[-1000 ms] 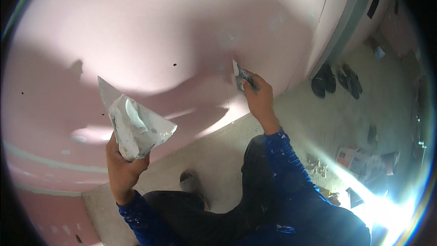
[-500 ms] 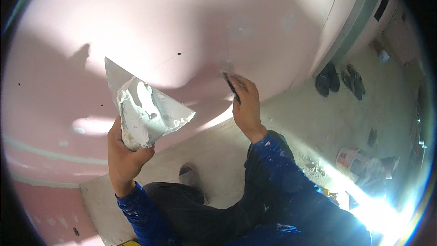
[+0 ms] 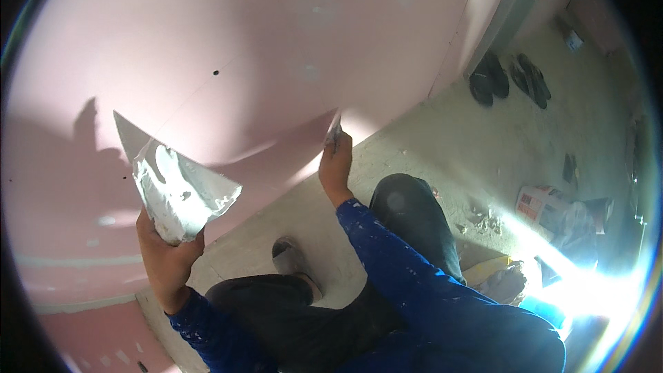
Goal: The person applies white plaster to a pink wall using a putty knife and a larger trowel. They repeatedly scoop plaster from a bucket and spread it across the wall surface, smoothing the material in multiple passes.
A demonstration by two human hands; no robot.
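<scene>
While gripped low, putty knife (image 3: 335, 132) points up at wall (image 3: 276, 48).

Left hand (image 3: 166, 255) grips plaster-loaded hawk (image 3: 181, 190); right hand (image 3: 336, 166) presses putty knife (image 3: 335, 131) against pink wall (image 3: 276, 41).

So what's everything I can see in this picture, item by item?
wall board: one, pink, fills the upper left, with small dark spots.
plaster board: one flat plate, grey, smeared with white plaster, in the left hand.
putty knife: one, grey, in the right hand, its blade at the wall's lower edge.
floor: pale concrete, dusty, right of the wall.
sandals: about two pairs, dark, on the floor at upper right.
printed bag: one, white and red, on the floor at right.
left hand: gripping the plate from below, blue sleeve.
right hand: closed round the knife handle, blue sleeve.
</scene>
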